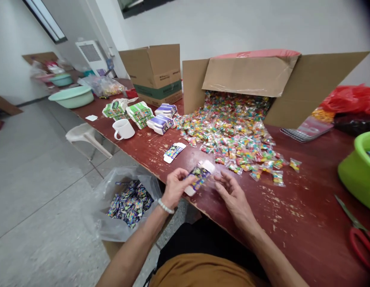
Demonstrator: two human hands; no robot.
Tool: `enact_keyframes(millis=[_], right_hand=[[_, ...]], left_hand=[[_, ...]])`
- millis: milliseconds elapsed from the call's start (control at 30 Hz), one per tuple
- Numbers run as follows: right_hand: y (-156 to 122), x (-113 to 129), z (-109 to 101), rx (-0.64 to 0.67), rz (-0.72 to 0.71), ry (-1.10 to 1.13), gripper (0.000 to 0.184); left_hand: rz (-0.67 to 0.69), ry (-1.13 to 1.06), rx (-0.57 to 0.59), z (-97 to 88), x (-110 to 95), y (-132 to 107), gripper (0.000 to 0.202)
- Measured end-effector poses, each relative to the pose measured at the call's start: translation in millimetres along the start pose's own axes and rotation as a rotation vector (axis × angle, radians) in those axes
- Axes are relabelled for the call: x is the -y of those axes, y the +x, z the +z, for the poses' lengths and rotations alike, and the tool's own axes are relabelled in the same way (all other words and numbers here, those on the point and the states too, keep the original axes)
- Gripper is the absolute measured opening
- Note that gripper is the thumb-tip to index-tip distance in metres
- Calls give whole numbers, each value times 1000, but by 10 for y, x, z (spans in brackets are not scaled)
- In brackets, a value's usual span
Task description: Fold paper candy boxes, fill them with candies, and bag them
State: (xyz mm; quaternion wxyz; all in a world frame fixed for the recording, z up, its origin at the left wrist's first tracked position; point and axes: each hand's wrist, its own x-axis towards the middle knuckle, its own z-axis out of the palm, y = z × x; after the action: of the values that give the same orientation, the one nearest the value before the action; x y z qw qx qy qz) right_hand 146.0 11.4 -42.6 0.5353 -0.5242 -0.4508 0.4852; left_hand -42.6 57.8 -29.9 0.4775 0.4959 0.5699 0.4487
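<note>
Between thumb and fingers, my left hand [178, 185] grips a small printed candy box [199, 175], dark purple with white end flaps standing out. My right hand [232, 195] is just right of the box, thumb and fingers apart, and I see nothing in it. Another flat printed box [174, 152] lies on the red table a little beyond my left hand. Past my right hand, a heap of clear-wrapped colourful candies [232, 135] spills out of a cardboard carton [247, 75].
A plastic-lined bin of small printed boxes [132, 203] stands left below the table edge. On the table are a white mug [123, 129], stacked green cartons [139, 113], purple cartons [161, 123], red-handled scissors [359, 235] and a green basin [359, 171]. A white stool [86, 135] is at left.
</note>
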Motion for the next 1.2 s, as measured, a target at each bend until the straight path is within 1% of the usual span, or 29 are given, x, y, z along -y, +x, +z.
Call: enact_keyframes(millis=[67,133,200,267,300,367,433,467,500,567,633,700,767,867,933,1067,1133,1200], right_hand=[[21,93,54,10,10,100,47],[45,154,71,20,5,123,39],[68,189,56,15,-2,121,37],[82,217,22,-8,5,129,40],[84,231,3,-18,14,143,42],[77,258,-33,-14,25,177,43],[56,274,-63,39,12,202,40],[41,275,-74,84,6,211,38],[24,272,-83,129,4,220,35],[-11,259,-92,214,8,237,33],[-47,252,-88,263,22,243,32],[-85,261,-71,281,45,240,34],[-124,285,-44,283,59,240,38],[-175,332,-4,272,26,245,46],[-191,365,11,293,14,239,49],[-179,430,22,347,13,224,46],[-171,446,39,342,2,224,45],[-172,439,73,316,-19,163,48]], left_hand=[[-43,-107,71,103,11,-217,35],[-75,-190,105,163,7,-327,34],[-102,-252,144,182,-20,-346,33],[-128,-294,221,176,-77,-325,33],[-155,-313,293,169,-114,-315,35],[-258,-373,522,156,-193,-308,42],[-379,-461,779,150,-257,-318,48],[-423,-501,883,151,-277,-326,48],[-447,-526,956,156,-287,-335,46],[-443,-518,1011,173,-284,-354,39],[-428,-482,1017,197,-264,-372,33],[-385,-444,963,220,-249,-390,32],[-303,-383,892,237,-254,-406,34],[-156,-226,815,257,-297,-424,33],[-100,-158,773,274,-330,-432,34],[-33,-135,677,301,-351,-447,39],[15,-111,646,305,-339,-454,37],[58,-84,633,306,-324,-461,39]])
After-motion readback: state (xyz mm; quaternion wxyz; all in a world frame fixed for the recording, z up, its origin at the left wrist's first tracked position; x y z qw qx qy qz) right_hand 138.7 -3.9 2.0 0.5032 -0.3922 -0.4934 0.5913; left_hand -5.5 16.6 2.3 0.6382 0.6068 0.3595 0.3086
